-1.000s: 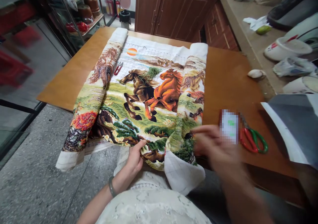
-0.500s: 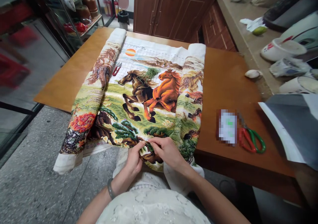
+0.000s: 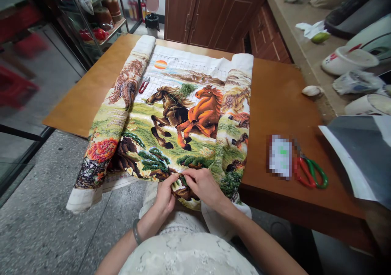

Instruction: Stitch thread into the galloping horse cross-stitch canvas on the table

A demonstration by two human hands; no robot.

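Note:
A large cross-stitch cloth [image 3: 171, 132] with running horses is spread over the table and hangs down to my lap, both sides rolled up. At its near edge my left hand [image 3: 165, 193] grips the cloth, thumb on top and the other fingers hidden beneath. Just right of that thumb, my right hand [image 3: 203, 184] is closed in a pinch against the stitched surface. A thin pale sliver, apparently a needle [image 3: 180, 172], shows at its fingertips. A tangle of green thread [image 3: 187, 89] and small red-handled thread snips [image 3: 144, 85] lie farther up on the cloth.
On the brown table [image 3: 275, 104], to the right, are scissors [image 3: 313, 171] with red and green handles, a blurred-out white item [image 3: 280, 157] and a dark sheet [image 3: 357, 153]. Bowls [image 3: 348, 61] and bags crowd the side counter. A metal shelf [image 3: 100, 18] stands at back left.
Both hands stay in nearly the same place on the cloth. The view has shifted very slightly.

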